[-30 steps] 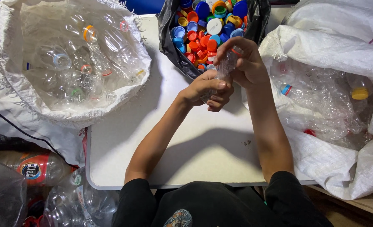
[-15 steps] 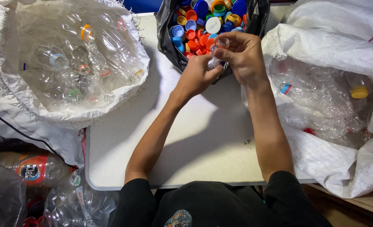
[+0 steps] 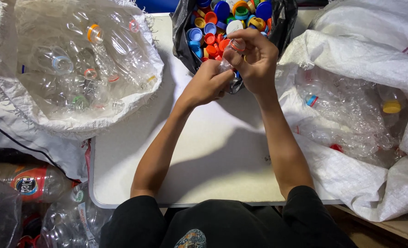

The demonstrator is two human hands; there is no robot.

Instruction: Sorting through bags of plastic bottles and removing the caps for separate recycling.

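Since a second ago our hands rose closer to the black bag of caps. Left hand clamped the clear bottle body; right hand pinched its red-ringed neck, right at the bag's near rim: looked like cap work mid-step. Left of the bag, a white sack of capless bottles; right, another sack. White bench below; nothing blocked us.

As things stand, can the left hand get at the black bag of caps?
Probably yes. The left hand sits right at the near edge of the open black bag, nothing between them, but it is busy gripping a clear bottle with the right hand.
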